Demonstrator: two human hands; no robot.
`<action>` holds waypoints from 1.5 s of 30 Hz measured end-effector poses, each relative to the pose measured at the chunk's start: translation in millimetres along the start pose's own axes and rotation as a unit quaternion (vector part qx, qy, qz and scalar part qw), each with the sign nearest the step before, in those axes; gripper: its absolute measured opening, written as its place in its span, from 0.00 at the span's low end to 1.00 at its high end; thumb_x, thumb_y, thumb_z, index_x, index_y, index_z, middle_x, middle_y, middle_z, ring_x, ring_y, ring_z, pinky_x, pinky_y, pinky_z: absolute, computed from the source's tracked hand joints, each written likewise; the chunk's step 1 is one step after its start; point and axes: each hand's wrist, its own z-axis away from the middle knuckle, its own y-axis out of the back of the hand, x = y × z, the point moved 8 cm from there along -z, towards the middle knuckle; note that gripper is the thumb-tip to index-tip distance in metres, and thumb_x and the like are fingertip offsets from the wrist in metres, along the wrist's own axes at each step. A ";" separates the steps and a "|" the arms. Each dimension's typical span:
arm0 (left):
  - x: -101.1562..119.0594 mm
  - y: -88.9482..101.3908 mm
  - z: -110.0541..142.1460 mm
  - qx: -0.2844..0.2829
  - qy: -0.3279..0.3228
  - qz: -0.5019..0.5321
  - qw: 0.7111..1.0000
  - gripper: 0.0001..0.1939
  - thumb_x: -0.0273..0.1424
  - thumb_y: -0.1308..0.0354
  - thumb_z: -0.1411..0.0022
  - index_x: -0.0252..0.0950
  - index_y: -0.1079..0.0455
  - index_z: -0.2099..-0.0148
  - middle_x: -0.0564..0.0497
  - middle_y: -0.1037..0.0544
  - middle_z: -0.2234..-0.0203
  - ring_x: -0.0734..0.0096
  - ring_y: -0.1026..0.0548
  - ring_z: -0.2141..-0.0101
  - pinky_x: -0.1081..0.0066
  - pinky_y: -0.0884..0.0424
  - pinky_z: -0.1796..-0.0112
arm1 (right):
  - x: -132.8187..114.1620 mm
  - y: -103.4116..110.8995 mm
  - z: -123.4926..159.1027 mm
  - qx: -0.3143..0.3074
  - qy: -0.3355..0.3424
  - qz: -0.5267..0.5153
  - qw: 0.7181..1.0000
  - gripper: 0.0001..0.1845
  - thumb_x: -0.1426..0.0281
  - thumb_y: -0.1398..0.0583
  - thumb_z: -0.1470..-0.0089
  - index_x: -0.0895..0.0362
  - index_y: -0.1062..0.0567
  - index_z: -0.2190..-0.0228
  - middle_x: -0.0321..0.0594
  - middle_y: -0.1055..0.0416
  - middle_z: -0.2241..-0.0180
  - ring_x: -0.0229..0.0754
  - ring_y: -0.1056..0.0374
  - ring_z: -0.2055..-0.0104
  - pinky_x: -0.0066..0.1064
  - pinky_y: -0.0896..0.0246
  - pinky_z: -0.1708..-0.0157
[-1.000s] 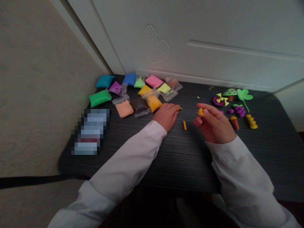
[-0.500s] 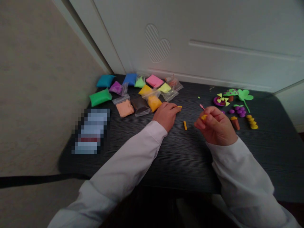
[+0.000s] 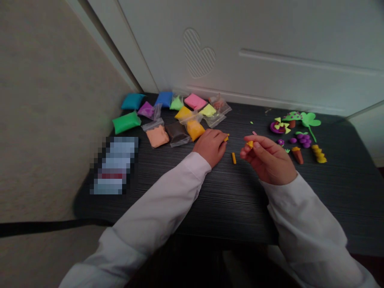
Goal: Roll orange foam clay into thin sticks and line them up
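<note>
My left hand (image 3: 211, 147) rests low over the dark table, its fingers curled. At its fingertips a small yellow clay piece (image 3: 227, 137) pokes out, partly covered by the fingers. My right hand (image 3: 274, 160) is raised a little above the table. Between its thumb and fingers it pinches a small lump of yellow clay (image 3: 250, 144). On the table between the hands lies a short yellow clay stick (image 3: 234, 158). The tip of a pink tool (image 3: 254, 133) shows behind my right hand.
Bags of coloured clay (image 3: 177, 134) lie in rows at the back left. A phone-like object with a blurred screen (image 3: 117, 166) is at the left. Finished clay figures stand at the right: purple grapes (image 3: 304, 139), a green clover (image 3: 310, 120), a brown cone (image 3: 297, 155), a yellow stack (image 3: 318, 154).
My right hand has shifted slightly left with the yellow lump, uncovering a small purple flower behind it. The yellow piece at my left fingertips looks shifted; the left hand has barely moved.
</note>
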 end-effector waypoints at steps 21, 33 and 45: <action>-0.4 2.3 0.0 0.025 -0.003 0.006 1.000 0.12 0.29 0.53 0.42 0.31 0.32 0.58 0.45 0.28 0.65 0.67 0.33 0.62 0.66 0.37 0.58 | 3.4 7.0 -3.3 0.023 0.006 0.009 1.000 0.09 0.69 0.38 0.56 0.55 0.28 0.68 0.34 0.25 0.71 0.35 0.28 0.66 0.27 0.32 0.66; -1.1 2.1 0.7 0.030 0.001 0.010 0.999 0.12 0.29 0.53 0.42 0.32 0.32 0.60 0.46 0.28 0.65 0.68 0.33 0.62 0.67 0.37 0.58 | -7.2 20.0 -6.0 0.082 0.077 0.045 0.993 0.10 0.61 0.39 0.56 0.55 0.31 0.77 0.29 0.32 0.82 0.30 0.36 0.81 0.24 0.38 0.79; -1.1 2.6 0.6 0.025 0.004 0.014 1.000 0.11 0.29 0.53 0.42 0.32 0.32 0.60 0.46 0.28 0.65 0.68 0.33 0.62 0.66 0.36 0.58 | -4.2 20.0 -7.8 0.090 0.074 0.017 0.993 0.11 0.69 0.38 0.59 0.51 0.28 0.68 0.32 0.30 0.69 0.30 0.35 0.71 0.26 0.38 0.68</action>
